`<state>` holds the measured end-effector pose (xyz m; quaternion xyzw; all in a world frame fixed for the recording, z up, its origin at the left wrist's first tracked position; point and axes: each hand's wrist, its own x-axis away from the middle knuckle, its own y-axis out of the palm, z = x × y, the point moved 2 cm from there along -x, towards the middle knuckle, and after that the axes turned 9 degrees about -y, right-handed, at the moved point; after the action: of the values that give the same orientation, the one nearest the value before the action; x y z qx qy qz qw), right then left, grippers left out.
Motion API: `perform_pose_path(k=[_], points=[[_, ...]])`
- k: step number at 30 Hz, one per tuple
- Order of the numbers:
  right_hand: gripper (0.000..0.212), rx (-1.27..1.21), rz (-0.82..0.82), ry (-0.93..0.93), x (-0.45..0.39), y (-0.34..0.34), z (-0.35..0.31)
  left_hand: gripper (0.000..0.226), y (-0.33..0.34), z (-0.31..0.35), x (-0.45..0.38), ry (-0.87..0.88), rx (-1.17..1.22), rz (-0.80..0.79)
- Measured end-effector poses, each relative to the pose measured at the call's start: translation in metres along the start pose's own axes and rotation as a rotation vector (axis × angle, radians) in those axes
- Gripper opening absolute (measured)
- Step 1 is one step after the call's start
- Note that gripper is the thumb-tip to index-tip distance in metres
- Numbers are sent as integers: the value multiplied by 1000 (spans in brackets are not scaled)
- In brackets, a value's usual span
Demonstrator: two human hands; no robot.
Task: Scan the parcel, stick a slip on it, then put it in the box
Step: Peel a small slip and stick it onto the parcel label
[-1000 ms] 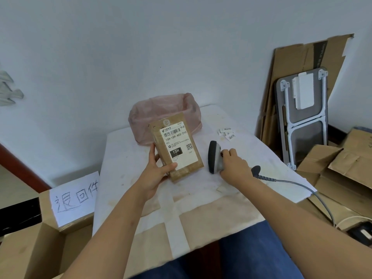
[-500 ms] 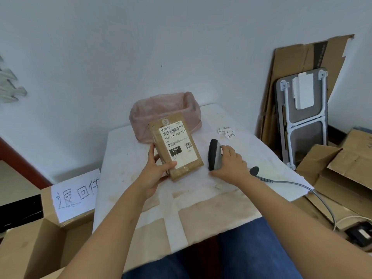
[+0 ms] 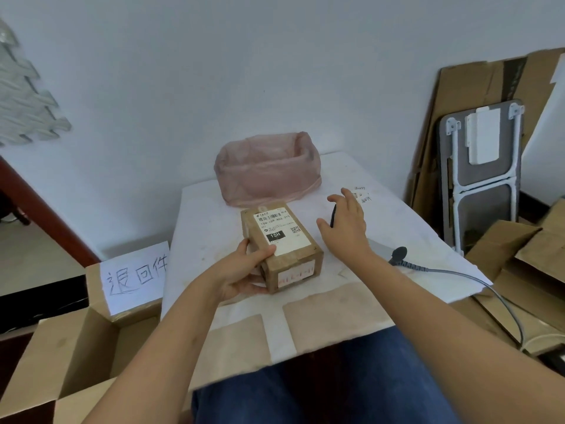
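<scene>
A brown cardboard parcel [image 3: 282, 240] with a white shipping label on top sits low over the middle of the table, label facing up. My left hand [image 3: 241, 270] grips it at its near left corner. My right hand [image 3: 345, 228] hovers to the parcel's right with fingers spread, over the grey barcode scanner [image 3: 399, 254], which lies on the table; only its dark head and its handle end show. Small white slips [image 3: 365, 198] lie just beyond my right fingertips. An open cardboard box [image 3: 76, 347] with a handwritten paper sign [image 3: 134, 276] stands on the floor to the left.
A pink bag-lined bin [image 3: 269, 169] stands at the back of the white-covered table [image 3: 336, 307]. The scanner cable [image 3: 489, 289] runs off the right edge. A folded table [image 3: 483, 175] and flat cardboard [image 3: 477, 84] lean on the wall; open boxes [image 3: 519, 255] lie at the right.
My left hand tipped the parcel from upright to flat, label up. My right hand laid the scanner down, let go of it and moved toward the slips.
</scene>
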<state>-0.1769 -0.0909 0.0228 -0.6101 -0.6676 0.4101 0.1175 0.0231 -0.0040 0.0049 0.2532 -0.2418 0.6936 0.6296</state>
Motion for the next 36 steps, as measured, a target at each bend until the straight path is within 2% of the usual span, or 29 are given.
perform_pose_path(k=[7, 13, 20, 23, 27, 31, 34, 36], points=[[49, -1, -53, -5, 6, 18, -5, 89, -6, -5, 6, 5, -185, 54], [47, 52, -71, -39, 6, 22, -6, 84, -9, -5, 8, 39, -334, 124], [44, 56, -62, -50, 5, 21, -4, 86, -7, -1, 6, 75, -378, 138], [37, -7, 0, -26, -2, 14, 4, 87, -14, 9, 2, 120, -461, 301], [32, -175, 102, 117, -23, -4, 21, 92, -22, 36, -3, 293, -629, 546], [35, -195, 99, 250, -48, -16, 56, 62, -11, 67, -11, 478, -818, 670], [37, -81, 33, 313, -65, -22, 90, 58, 1, 89, -20, 560, -949, 727], [38, -35, 4, 364, -76, -24, 110, 59, 8, 100, -27, 534, -1003, 702]])
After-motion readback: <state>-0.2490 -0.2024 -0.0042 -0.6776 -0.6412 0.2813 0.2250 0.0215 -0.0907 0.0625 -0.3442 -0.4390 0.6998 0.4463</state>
